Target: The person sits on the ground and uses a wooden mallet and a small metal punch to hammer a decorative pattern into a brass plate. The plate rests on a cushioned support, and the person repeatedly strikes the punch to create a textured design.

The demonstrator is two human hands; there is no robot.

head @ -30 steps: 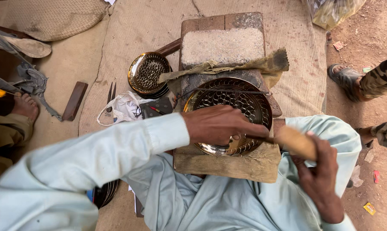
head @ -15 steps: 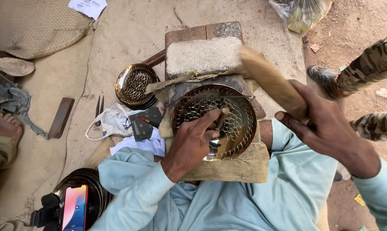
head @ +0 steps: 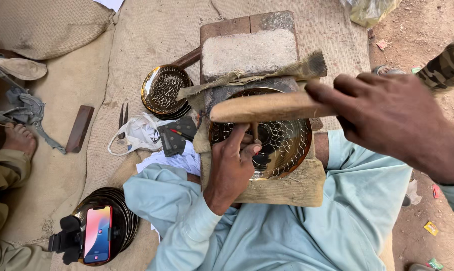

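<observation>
A round brass plate [head: 287, 145] with a pierced pattern lies on a cloth-wrapped wooden block [head: 287, 190] across my lap. My left hand [head: 232, 163] rests on the plate's left side and pinches a small metal punch [head: 255, 131] upright against it. My right hand [head: 395, 115] grips a thick wooden mallet [head: 267, 107], which lies level just above the punch and hides part of the plate.
A grey stone slab [head: 249, 50] and a straw brush [head: 252, 77] lie behind the plate. A second brass plate [head: 164, 90], scissors [head: 122, 118] and a wood strip [head: 80, 128] lie left. A phone [head: 97, 233] rests on stacked dark plates [head: 121, 211]. Another person's foot [head: 18, 139] is far left, a camouflage leg [head: 450, 62] right.
My right hand lifted the mallet from low beside the block, then swung it across until it sits level over the punch. My left hand stayed on the plate.
</observation>
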